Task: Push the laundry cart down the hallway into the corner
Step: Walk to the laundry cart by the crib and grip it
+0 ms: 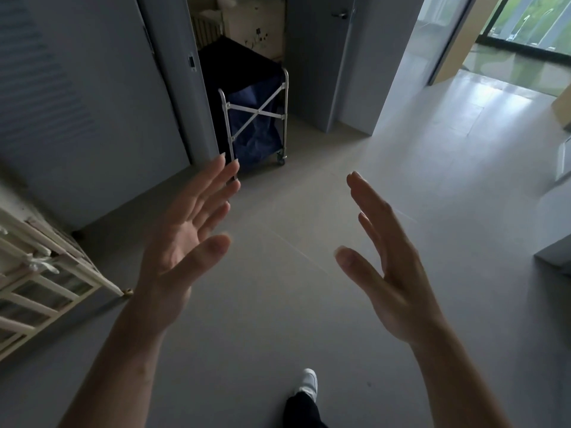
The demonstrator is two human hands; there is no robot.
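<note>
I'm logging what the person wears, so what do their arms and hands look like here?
Both forearms are bare, with no sleeves in view. The left hand and right hand wear no gloves, rings, watch or bracelet. The fingernails are fairly long and unpainted.

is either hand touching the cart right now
Apart. The head view shows both the left hand and right hand open in mid-air, with bare floor between them and the cart.

cart: laundry cart (256,118), silver metal frame with crossed braces, dark blue fabric bag
pose: upright on castors
place: in the grey-walled corner recess
</note>
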